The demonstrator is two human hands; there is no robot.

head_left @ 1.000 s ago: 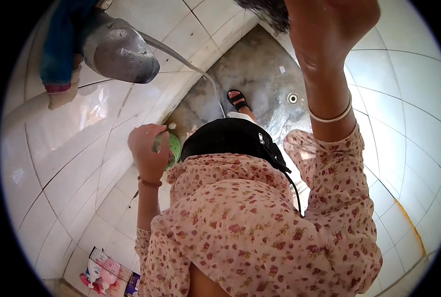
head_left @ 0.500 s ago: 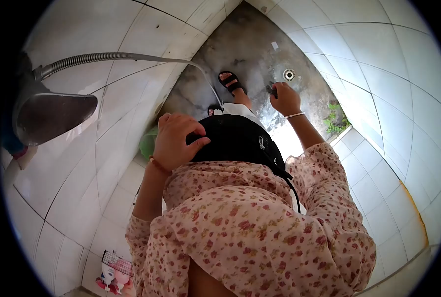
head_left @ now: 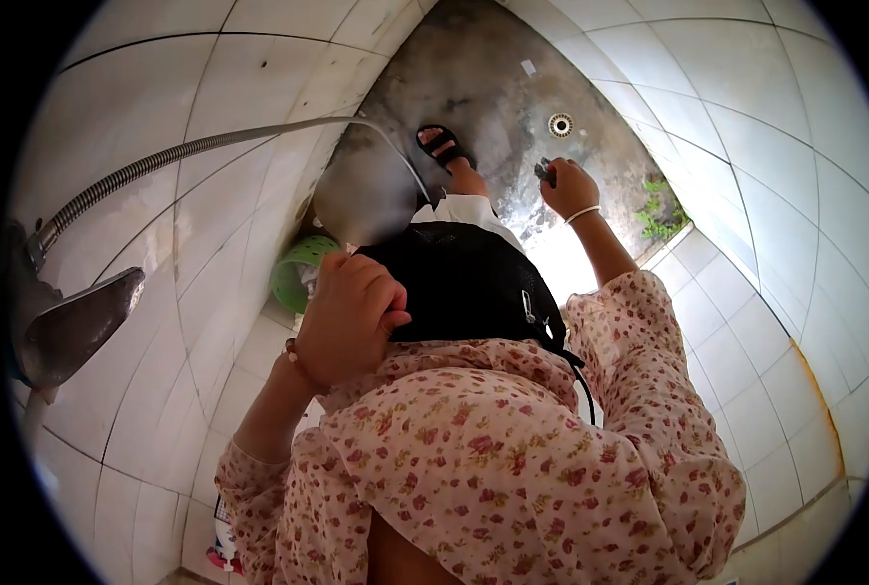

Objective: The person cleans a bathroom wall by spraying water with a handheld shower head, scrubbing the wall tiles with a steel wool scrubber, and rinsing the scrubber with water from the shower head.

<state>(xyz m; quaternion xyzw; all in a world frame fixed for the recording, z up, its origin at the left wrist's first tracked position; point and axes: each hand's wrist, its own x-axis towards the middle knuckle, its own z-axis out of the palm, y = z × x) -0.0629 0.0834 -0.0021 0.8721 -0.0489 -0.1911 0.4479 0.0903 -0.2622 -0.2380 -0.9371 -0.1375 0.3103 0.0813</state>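
My left hand [head_left: 354, 310] is closed, thumb against curled fingers, at the left edge of a black bag [head_left: 463, 283] worn at my waist. Whether anything lies inside those fingers is hidden. Out to the right, my right hand [head_left: 571, 187] is closed around a small dark object [head_left: 543, 172] whose kind I cannot make out; its end sticks out past the fingers. A silvery zip pull [head_left: 527, 302] hangs on the bag. Below it show white cloth [head_left: 473, 211] and one foot in a black sandal [head_left: 442, 144].
A metal shower hose [head_left: 176, 151] arcs from a fixture [head_left: 74, 327] on the left tiled wall. A green basket [head_left: 303, 263] stands beside my left hand. The concrete floor has a round drain [head_left: 560, 125] and a green plant [head_left: 662, 207]. A blurred patch covers part of the floor.
My left hand's fingers have closed up, and it has moved slightly down. More of the green basket shows. My right hand still holds the dark object. The view has shifted a little.
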